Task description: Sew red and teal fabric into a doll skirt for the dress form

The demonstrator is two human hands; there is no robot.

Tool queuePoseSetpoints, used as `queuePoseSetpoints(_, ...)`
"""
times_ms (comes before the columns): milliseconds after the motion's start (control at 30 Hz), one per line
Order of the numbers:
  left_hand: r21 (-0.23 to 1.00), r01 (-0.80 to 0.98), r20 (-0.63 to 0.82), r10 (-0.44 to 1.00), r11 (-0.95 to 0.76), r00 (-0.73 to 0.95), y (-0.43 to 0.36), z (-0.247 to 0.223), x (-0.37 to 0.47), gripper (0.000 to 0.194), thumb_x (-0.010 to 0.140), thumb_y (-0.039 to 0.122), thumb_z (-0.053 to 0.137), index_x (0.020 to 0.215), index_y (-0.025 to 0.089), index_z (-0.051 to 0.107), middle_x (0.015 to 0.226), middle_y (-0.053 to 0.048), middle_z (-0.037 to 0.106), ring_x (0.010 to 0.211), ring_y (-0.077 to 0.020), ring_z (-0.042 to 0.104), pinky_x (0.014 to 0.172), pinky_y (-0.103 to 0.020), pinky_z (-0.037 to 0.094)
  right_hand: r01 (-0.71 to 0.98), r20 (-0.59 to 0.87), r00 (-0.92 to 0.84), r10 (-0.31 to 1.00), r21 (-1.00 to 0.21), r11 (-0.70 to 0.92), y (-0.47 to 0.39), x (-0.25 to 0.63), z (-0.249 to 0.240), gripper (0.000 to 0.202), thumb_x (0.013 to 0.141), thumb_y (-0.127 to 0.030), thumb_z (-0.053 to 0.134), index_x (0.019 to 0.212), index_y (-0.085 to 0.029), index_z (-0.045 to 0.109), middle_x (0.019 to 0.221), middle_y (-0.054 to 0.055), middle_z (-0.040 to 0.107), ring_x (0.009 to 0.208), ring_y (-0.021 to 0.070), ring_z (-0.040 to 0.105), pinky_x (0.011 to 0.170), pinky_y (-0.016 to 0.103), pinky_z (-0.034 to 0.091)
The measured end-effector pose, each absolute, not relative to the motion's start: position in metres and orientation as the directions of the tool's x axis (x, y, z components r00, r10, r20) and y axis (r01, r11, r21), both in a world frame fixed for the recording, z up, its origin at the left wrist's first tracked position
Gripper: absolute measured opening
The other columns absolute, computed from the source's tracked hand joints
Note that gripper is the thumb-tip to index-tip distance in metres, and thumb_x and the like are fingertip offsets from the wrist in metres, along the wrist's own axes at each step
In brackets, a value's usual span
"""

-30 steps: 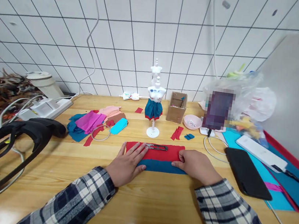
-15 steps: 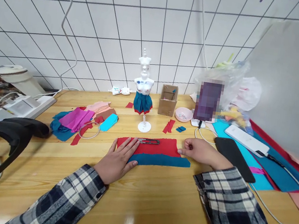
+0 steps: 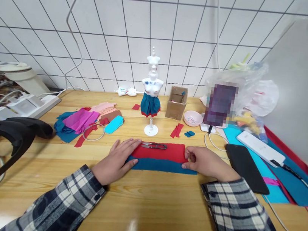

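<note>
Red cloth: plain, rectangular, laid flat and lengthwise across the wooden table, upper edge fairly straight. Left end hidden under the left hand; right end meets the curled fingers of the right hand (pinched or merely touched, cannot tell).

Blue cloth: dark teal-blue band, flat along the near side of the red, its right end running past the red's. Boundary between colours slightly wavy (joined or only overlapping, cannot tell).

Thread snips: black-handled, silver blades, lying on the red near its far edge, blades leftward, tips close to the left hand's fingertips.
</note>
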State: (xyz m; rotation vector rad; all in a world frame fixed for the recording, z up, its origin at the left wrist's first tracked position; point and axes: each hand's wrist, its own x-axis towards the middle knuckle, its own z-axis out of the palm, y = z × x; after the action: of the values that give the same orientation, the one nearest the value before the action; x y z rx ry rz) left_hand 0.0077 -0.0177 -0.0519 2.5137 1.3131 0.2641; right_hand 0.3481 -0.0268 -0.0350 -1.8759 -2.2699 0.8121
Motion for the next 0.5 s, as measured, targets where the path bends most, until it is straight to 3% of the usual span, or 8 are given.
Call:
queuePoseSetpoints(200,0.346,0.771,0.042,0.830,-0.535,0.557,-0.010,-0.050,-0.002,0.043,0.091,0.041,0.054,0.132,0.028,0.055,0.138,-0.009,0.057,0.128,-0.0292,0.050,0.113,-0.062,0.026,0.854,-0.347,-0.338,0.875,-0.503,0.131,-0.029,0.351,-0.035,0.012,0.074,-0.028,0.067,0.072,-0.021,0.058,0.068,-0.003,0.061,0.061,0.0126,0.051,0.054,0.024,0.031)
queuePoseSetpoints(333,0.440,0.736,0.156,0.851,-0.515,0.502,-0.008,-0.050,-0.005,0.041,0.092,0.044,0.053,0.127,0.023,0.060,0.127,-0.010,0.064,0.118,-0.0256,0.057,0.106,-0.047,0.042,0.805,-0.361,-0.387,0.848,-0.581,0.120,-0.030,0.355,-0.040,0.011,0.079,-0.027,0.061,0.071,-0.021,0.057,0.067,-0.003,0.059,0.060,0.0123,0.048,0.055,0.025,0.033)
queuePoseSetpoints(500,0.457,0.747,0.327,0.873,-0.482,0.363,0.008,-0.051,-0.017,0.032,0.092,0.040,0.051,0.110,0.020,0.069,0.112,-0.008,0.070,0.107,-0.0229,0.062,0.099,-0.039,0.047,0.595,-0.133,-0.345,0.929,-0.797,0.107,-0.028,0.355,-0.036,0.023,0.087,-0.041,0.057,0.077,-0.022,0.052,0.070,-0.003,0.053,0.061,0.0120,0.045,0.055,0.024,0.036)
